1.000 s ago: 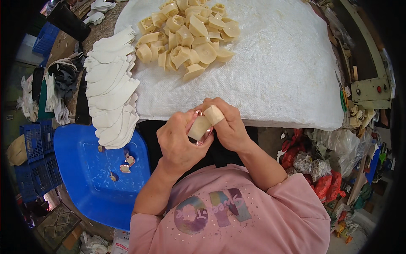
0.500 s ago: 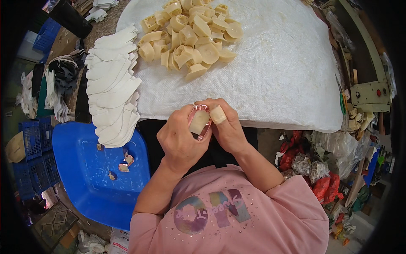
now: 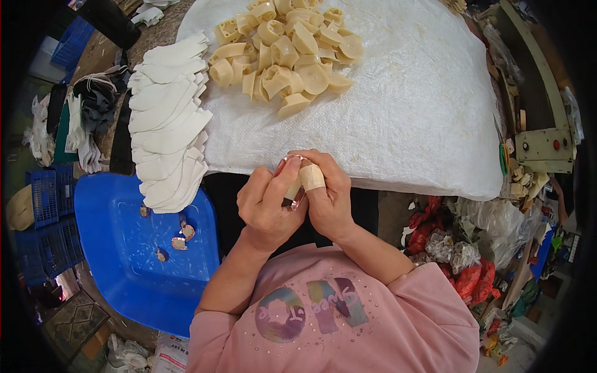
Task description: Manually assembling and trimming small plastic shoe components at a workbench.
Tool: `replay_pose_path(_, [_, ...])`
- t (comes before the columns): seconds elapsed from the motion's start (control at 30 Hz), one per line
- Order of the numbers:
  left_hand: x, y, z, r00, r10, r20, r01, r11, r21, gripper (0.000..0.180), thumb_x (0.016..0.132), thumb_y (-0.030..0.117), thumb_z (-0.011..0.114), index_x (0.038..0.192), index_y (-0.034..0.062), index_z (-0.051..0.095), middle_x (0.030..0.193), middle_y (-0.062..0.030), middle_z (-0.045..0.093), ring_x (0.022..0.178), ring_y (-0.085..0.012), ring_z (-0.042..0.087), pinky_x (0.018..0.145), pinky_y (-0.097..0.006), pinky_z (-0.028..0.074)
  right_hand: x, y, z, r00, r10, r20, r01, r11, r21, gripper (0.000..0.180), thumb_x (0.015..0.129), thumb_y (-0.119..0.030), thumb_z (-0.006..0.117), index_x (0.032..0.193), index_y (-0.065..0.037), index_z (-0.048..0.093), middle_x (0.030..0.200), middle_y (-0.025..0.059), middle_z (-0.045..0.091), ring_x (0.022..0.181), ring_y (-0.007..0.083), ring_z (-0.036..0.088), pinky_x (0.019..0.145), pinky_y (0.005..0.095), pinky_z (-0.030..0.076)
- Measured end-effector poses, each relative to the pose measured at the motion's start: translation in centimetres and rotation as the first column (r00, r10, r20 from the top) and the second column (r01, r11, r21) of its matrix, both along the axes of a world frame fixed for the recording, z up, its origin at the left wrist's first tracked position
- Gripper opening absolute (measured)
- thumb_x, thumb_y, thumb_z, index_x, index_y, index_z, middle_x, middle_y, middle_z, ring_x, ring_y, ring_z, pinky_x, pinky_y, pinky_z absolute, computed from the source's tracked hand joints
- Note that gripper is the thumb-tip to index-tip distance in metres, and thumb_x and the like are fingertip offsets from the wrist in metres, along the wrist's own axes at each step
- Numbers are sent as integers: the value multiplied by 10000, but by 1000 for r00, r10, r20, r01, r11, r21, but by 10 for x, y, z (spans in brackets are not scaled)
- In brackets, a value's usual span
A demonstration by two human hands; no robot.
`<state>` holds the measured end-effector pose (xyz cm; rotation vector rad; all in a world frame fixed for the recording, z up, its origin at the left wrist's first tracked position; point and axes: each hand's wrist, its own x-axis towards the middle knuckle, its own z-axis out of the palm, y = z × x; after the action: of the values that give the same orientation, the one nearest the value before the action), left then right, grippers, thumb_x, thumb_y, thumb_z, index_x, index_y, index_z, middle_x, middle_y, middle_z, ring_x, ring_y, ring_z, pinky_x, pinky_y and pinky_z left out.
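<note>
Both hands meet at the near edge of a white padded work surface [image 3: 398,118]. Between them is a small beige heel-shaped piece [image 3: 291,190] with a shiny pink covering round its rim. My left hand [image 3: 266,210] grips it from the left, its fingers lying across the piece. My right hand [image 3: 333,198] closes on its right side, the thumb, wrapped in beige tape, pressing against it. Much of the piece is hidden by the fingers. Farther away lies a heap of bare beige plastic heel-shaped pieces [image 3: 287,55].
Overlapping white cut sheets [image 3: 166,124] run along the surface's left side. Below them stands a blue tub [image 3: 127,267] holding several small shiny-edged pieces [image 3: 180,243]. A machine frame with a red button [image 3: 545,147] is at right. Plastic bags [image 3: 491,217] lie beneath it.
My left fingers have moved over the top of the heel-shaped piece, covering more of it. My right thumb has shifted left and turned down against it. The view has shifted slightly.
</note>
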<state>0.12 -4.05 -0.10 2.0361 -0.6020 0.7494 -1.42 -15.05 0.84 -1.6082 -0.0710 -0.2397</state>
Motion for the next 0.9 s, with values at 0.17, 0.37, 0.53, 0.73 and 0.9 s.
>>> replay_pose_path(0.17, [-1, 3, 1, 979, -42, -201, 17, 992, -124, 456, 675, 34, 741, 1082, -1, 537, 796, -92, 574, 664, -153, 556, 570, -251, 452, 5, -9, -1, 989, 83, -120, -69, 991, 116, 261, 896, -120, 490, 1117, 11, 538, 909, 74, 564, 790, 170, 528, 742, 271, 431])
replay_pose_path(0.37, [-3, 17, 17, 420, -789, -449, 119, 538, -835, 497, 883, 290, 602, 1179, 30, 299, 859, -85, 564, 673, -61, 495, 578, -186, 403, 15, -27, -2, 921, 346, 177, -348, 937, -16, 360, 889, -178, 555, 1214, -39, 486, 1014, 62, 472, 909, 156, 419, 807, 277, 386])
replay_pose_path(0.53, [-8, 23, 7, 471, -705, -529, 289, 691, -663, 484, 927, 392, 482, 1145, -26, 376, 810, -60, 548, 643, -89, 484, 585, -223, 403, 13, -30, 14, 920, 374, -119, -285, 844, 455, 208, 920, -146, 508, 1080, -15, 521, 944, 68, 549, 764, 133, 582, 610, 227, 477])
replay_pose_path(0.73, [-1, 32, 8, 805, -465, -368, 303, 855, -420, 307, 853, 139, 630, 1082, -24, 507, 1013, -122, 503, 888, -179, 520, 729, -274, 440, 12, -27, 11, 876, 366, -316, -81, 755, 650, 215, 921, -151, 481, 1090, -35, 544, 858, 43, 593, 648, 83, 553, 553, 205, 452])
replay_pose_path(0.9, [-5, 24, 10, 908, -362, -210, 276, 896, -349, 192, 744, 33, 705, 919, 40, 628, 894, -95, 592, 796, -217, 574, 682, -294, 472, 6, -28, 1, 824, 447, -349, -137, 754, 642, 206, 910, -147, 475, 1013, 13, 556, 891, 90, 614, 783, 136, 606, 700, 276, 511])
